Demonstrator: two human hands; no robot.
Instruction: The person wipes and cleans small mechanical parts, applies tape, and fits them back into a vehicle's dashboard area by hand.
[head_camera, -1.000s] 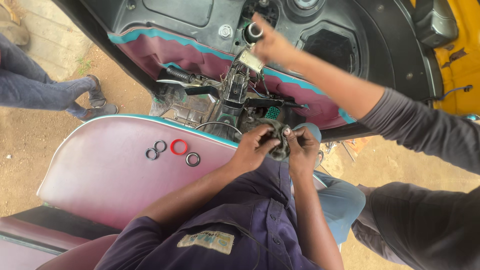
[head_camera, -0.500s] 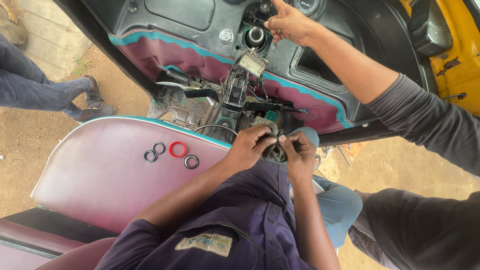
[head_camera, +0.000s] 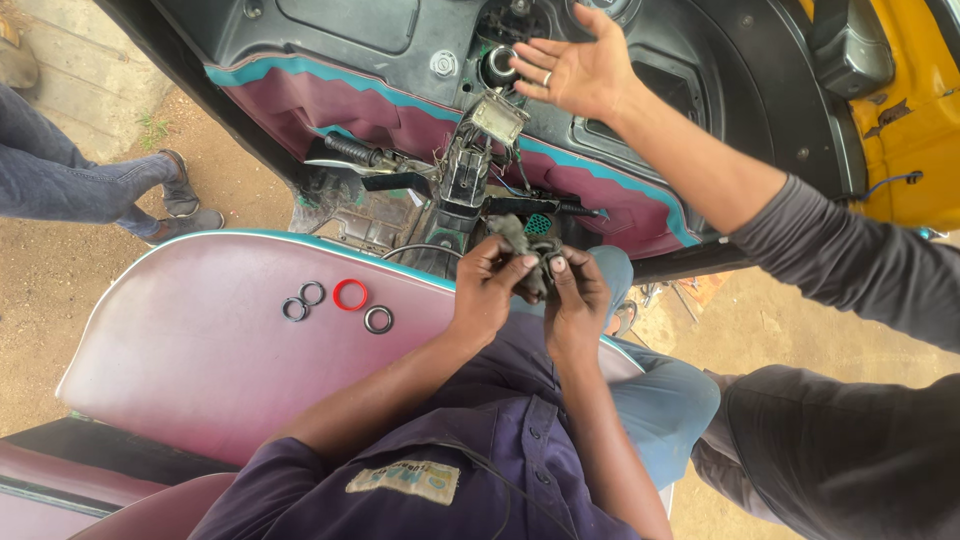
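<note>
seat (head_camera: 200, 370) maroon, teal trim | ring (head_camera: 350, 294) red | panel (head_camera: 910, 110) yellow

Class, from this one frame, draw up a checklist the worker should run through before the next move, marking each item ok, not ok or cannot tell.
1. Both hands on the part: left hand and right hand grip the small grimy part. Ok.
2. Part clean: coated in dirt. Not ok.
3. Rings to hand: red ring and three dark rings lie on the seat. Ok.
4. Rings secured: loose on the seat. Not ok.
5. Space ahead: another person's hand is raised over the dashboard. Not ok.
6. Part undamaged: cannot tell.
</note>
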